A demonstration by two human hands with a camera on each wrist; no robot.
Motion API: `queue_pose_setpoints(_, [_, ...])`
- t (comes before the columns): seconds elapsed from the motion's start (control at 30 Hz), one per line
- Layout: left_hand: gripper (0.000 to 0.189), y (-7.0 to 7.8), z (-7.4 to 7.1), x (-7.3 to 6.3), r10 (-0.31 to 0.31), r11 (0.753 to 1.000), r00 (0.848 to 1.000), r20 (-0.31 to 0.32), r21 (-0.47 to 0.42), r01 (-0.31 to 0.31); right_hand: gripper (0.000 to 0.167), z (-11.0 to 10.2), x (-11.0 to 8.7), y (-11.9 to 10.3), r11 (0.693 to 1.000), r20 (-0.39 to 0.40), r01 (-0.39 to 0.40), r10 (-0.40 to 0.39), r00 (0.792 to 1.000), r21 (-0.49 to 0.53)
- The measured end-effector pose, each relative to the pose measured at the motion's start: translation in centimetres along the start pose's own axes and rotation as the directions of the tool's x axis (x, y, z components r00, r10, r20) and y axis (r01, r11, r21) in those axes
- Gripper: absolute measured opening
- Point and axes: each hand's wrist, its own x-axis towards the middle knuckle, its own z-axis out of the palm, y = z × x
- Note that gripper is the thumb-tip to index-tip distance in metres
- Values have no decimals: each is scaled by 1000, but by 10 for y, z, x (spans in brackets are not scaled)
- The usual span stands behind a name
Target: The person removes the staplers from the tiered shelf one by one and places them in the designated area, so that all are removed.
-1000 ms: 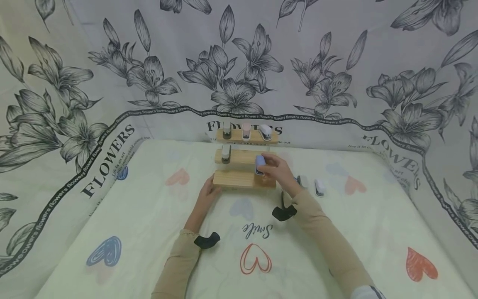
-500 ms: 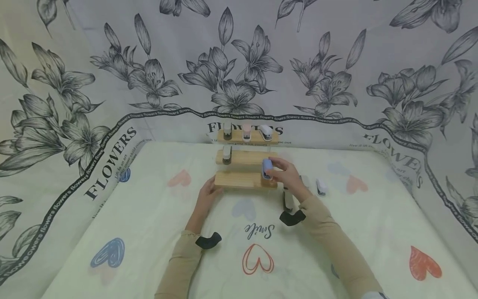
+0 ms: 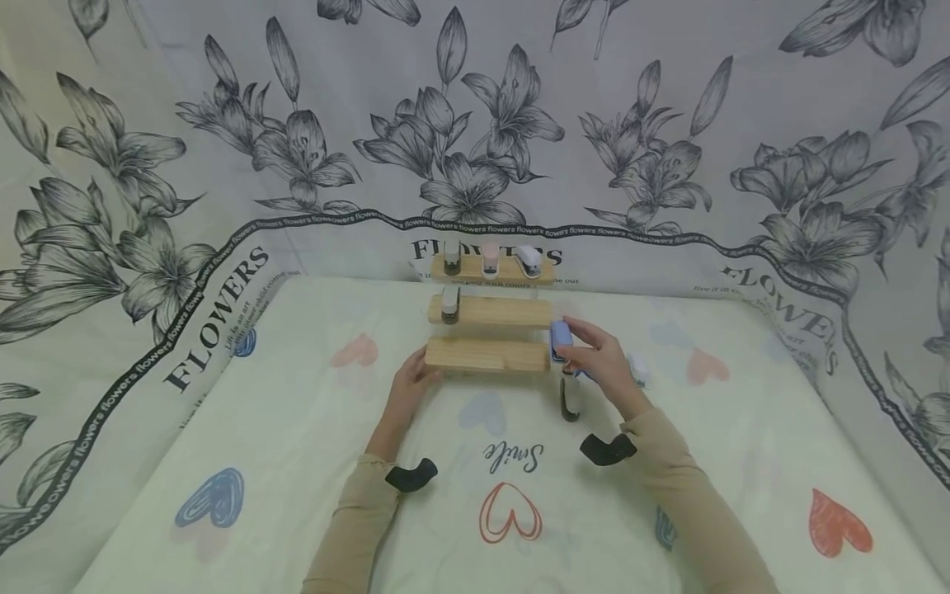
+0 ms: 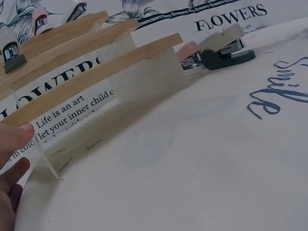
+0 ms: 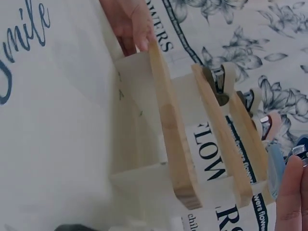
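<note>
A three-tier wooden shelf (image 3: 482, 355) with clear side panels stands on the cloth. My left hand (image 3: 408, 388) holds the left end of its lowest board, the thumb (image 4: 21, 131) against the wood. My right hand (image 3: 607, 365) pinches a small blue stapler (image 3: 562, 337) just past the right ends of the boards. In the right wrist view its fingers (image 5: 290, 192) show beside that stapler. The top board carries a grey-and-dark stapler (image 3: 452, 258), a pink one and a white stapler (image 3: 529, 261). One grey-white stapler (image 3: 450, 305) sits at the left of the middle board.
Right of the shelf, a cream-and-dark-green stapler (image 4: 228, 50) lies on the cloth beside a pink stapler (image 4: 189, 55). Farther right is a white stapler (image 3: 638, 368), partly behind my right hand. A flower-printed curtain (image 3: 475, 124) rises behind the shelf.
My right hand has moved right with the blue stapler, from over the boards' right part to beyond their ends. The left hand has stayed at the shelf's left end.
</note>
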Motion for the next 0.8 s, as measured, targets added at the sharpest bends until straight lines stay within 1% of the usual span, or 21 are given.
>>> queue_pose_setpoints(0.13, [57, 3, 0, -1, -13, 999, 1000, 12, -36, 13, 60, -11, -9, 5, 999, -39, -5, 3, 999, -43])
queue_pose_setpoints(0.27, [57, 6, 1, -2, -16, 998, 1000, 16, -65, 17, 58, -21, -20, 10, 1000, -45, -1, 0, 999, -28])
queue_pose_setpoints(0.43, [58, 5, 0, 0, -41, 996, 999, 1, -75, 41, 56, -33, -32, 16, 999, -1, 32, -32, 999, 23])
queue_pose_setpoints(0.57, [58, 5, 1, 0, -47, 996, 999, 5, -78, 47, 55, -41, -42, 21, 1000, -1, 14, -14, 1000, 4])
queue_pose_setpoints(0.67, [59, 5, 1, 1, -46, 996, 999, -1, -76, 46, 55, -47, -46, 25, 1000, 15, 1, -1, 1000, -21])
queue_pose_setpoints(0.8, [59, 5, 2, 1, -61, 994, 998, -4, -95, 60, 57, -51, -50, 34, 999, 37, -25, 26, 999, -28])
